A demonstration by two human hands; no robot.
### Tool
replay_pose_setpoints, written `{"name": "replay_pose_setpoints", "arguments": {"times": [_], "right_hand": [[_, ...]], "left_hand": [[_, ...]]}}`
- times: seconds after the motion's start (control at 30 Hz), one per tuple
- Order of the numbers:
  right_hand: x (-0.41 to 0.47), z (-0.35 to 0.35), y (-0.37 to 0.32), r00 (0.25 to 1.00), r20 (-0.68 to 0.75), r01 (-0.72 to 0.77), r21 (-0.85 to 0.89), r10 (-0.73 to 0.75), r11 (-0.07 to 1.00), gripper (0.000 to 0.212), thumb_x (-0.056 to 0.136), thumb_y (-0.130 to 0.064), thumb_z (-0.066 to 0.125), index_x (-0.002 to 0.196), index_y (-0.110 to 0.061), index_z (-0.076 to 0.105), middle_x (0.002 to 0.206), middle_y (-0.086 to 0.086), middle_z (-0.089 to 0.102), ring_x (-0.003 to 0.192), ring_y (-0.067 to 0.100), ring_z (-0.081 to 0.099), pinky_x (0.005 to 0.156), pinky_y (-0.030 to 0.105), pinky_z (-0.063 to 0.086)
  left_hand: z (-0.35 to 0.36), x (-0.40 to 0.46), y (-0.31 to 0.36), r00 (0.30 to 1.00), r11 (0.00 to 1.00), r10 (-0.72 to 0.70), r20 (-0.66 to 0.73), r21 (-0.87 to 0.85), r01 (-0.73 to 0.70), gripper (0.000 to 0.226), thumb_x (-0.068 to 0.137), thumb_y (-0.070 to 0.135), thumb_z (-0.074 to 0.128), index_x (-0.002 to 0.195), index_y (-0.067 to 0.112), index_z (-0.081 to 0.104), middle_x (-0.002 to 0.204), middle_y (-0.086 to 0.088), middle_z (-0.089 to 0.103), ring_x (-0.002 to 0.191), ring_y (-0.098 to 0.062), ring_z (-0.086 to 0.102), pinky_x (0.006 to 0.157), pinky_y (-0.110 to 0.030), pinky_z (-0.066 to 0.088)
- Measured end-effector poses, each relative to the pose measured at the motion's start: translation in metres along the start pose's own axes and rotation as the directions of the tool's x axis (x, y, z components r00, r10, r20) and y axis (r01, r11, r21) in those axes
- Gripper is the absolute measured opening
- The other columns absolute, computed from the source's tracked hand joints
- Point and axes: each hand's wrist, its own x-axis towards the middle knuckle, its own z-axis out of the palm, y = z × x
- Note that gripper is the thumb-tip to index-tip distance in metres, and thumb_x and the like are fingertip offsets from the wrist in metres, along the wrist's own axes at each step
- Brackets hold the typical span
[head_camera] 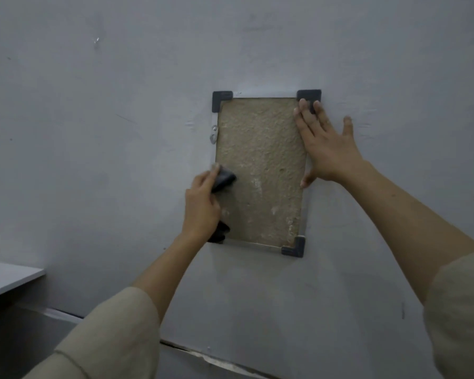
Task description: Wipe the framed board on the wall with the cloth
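Cloth pressed to framed board, other hand bracing

Framed board [260, 170] hung on grey wall [121, 105], tan rough panel, dark corner caps at 11, 1 and 5 o'clock. Left hand [201, 209] at the board's 8 o'clock edge, fingers [216, 168] curled tight around dark cloth [224, 180], cloth touching the panel, more of it showing below the palm near the 7 o'clock corner. Right hand [330, 149] spread flat at 3 o'clock, fingers splayed wide, gripping nothing, fingertips reaching the 1 o'clock cap, thumb on the frame edge. White shelf [8, 277] far off at 8 o'clock.
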Motion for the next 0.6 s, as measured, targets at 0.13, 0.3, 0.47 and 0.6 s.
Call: {"name": "replay_pose_setpoints", "arguments": {"times": [0.13, 0.3, 0.47, 0.6], "right_hand": [[0.000, -0.001, -0.001, 1.000, 0.003, -0.001, -0.001, 0.001, 1.000, 0.144, 0.056, -0.054, 0.081, 0.147, -0.012, -0.023, 0.154, 0.000, -0.030, 0.143, 0.021, -0.024, 0.110, 0.064, 0.004], [0.002, 0.001, 0.001, 1.000, 0.000, -0.001, -0.003, 0.001, 1.000, 0.145, 0.055, -0.055, 0.081, 0.148, -0.012, -0.023, 0.154, -0.001, -0.031, 0.143, 0.020, -0.024, 0.110, 0.064, 0.005], [0.002, 0.001, 0.000, 1.000, -0.001, 0.003, -0.005, -0.003, 1.000, 0.146, 0.054, -0.055, 0.081, 0.148, -0.013, -0.022, 0.154, -0.001, -0.030, 0.144, 0.020, -0.023, 0.110, 0.065, 0.006], [0.002, 0.000, 0.001, 1.000, 0.001, 0.000, -0.001, 0.000, 1.000, 0.145, 0.055, -0.055, 0.081, 0.148, -0.013, -0.023, 0.154, -0.001, -0.031, 0.143, 0.020, -0.024, 0.110, 0.065, 0.006]], "left_hand": [[0.001, 0.005, 0.006, 0.997, 0.996, 0.023, 0.072, 0.082, -0.029, 0.063, 0.083, -0.015, 0.041, 0.140, 0.012, 0.039, 0.139, -0.013, 0.042, 0.113, -0.035, 0.047, 0.101, -0.030, 0.035], [-0.014, 0.020, -0.013, 0.950, 0.962, 0.202, 0.238, 0.133, -0.238, 0.055, 0.090, -0.008, 0.040, 0.139, 0.017, 0.040, 0.140, -0.012, 0.044, 0.112, -0.038, 0.049, 0.104, -0.045, 0.039], [-0.005, 0.024, 0.001, 0.992, 0.994, 0.058, 0.113, 0.088, -0.068, 0.058, 0.087, -0.010, 0.041, 0.140, 0.013, 0.040, 0.140, -0.013, 0.043, 0.117, -0.035, 0.046, 0.106, -0.038, 0.036], [0.000, 0.012, -0.004, 0.905, 0.947, 0.281, 0.320, 0.062, -0.316, 0.059, 0.088, -0.009, 0.044, 0.139, 0.020, 0.042, 0.140, -0.006, 0.046, 0.111, -0.036, 0.052, 0.101, -0.046, 0.041]]}}
